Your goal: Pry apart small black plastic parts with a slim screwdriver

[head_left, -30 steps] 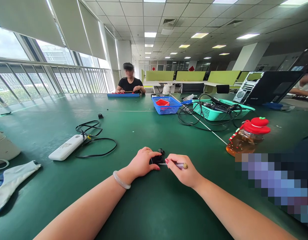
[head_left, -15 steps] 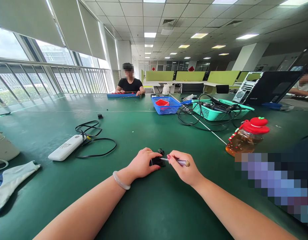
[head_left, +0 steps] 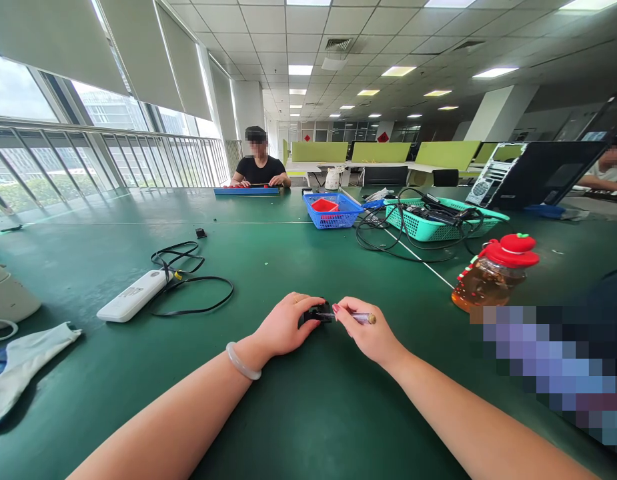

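Working on a small black part [head_left: 318, 313], set on the green worktop [head_left: 308, 413] at near centre. Pinning it there with the left hand [head_left: 283, 327], thumb and fingers curled round its left side, grip clamped on the part. Pinching a slim screwdriver [head_left: 357, 318] in the right hand [head_left: 369, 339], grip closed on the clear handle, shaft almost level and pointing left, tip touching the right face of the part. Cannot tell whether the tip sits in a screw head: too small to see.

By the look of it, mid-step: turning a fastener on the part, not yet done with it. For the next move: keep the part flat and unmoving under the left grip, hold the tip square in its seat, and roll the handle with the fingertips only. Press lightly along the shaft so as not to slip onto the left thumb just beside it.

Farther out, a pale bracelet [head_left: 243, 361] on the left wrist. To the left, well apart from the hands, a white power strip [head_left: 133, 294] with a black cord [head_left: 178, 252] looped beside it. At the near left edge, a crumpled cloth [head_left: 23, 357]. To the right, an amber bottle [head_left: 488, 283] with a red cap. Far across, a blue basket [head_left: 333, 212] and a teal basket [head_left: 438, 227] full of cables. Beyond them, a person [head_left: 261, 170] with hands on a blue tray [head_left: 247, 191].
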### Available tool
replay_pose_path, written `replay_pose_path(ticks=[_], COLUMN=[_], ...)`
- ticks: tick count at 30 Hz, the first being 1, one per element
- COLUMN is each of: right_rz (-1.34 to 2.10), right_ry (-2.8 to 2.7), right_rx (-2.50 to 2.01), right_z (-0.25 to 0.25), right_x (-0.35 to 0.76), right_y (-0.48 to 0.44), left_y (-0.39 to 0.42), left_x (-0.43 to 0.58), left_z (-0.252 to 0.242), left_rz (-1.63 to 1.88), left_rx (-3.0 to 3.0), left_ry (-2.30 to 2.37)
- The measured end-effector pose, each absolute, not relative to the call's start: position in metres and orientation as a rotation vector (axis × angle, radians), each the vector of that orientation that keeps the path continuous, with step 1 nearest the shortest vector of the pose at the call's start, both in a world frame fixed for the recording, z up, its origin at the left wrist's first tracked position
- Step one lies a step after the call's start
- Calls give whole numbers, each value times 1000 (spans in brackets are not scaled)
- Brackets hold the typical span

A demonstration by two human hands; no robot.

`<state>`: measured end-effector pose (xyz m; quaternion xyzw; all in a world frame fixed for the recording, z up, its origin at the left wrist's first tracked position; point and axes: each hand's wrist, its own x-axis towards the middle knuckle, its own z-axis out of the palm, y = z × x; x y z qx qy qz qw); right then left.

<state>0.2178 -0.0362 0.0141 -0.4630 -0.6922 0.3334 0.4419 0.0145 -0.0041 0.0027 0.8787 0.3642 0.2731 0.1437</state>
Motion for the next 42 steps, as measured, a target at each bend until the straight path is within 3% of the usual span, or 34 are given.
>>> replay_pose_path(ticks=[4, 10, 16, 23, 32, 42], right_rz=[742, 639, 677, 644, 715, 552], right_ry=[-1654, -1590, -1566, -1573, -1587, -1544], right_rx=[-1085, -1180, -1258, -1254, -1252, -1215], right_z=[16, 9, 7, 6, 6, 6], right_x=[220, 221, 222, 222, 220, 224], right_y=[-37, -29, -26, -26, -28, -30], left_y=[-4, -2, -5, -9, -3, -10], left_x=[17, 13, 13, 18, 15, 19], left_z=[1, -1, 2, -4, -7, -7], left_rz=[831, 523, 646, 656, 628, 494], left_rx=[2540, 2531, 2499, 2597, 2480, 2586], left_ry=[1308, 1785, 1695, 1186, 1433, 1291])
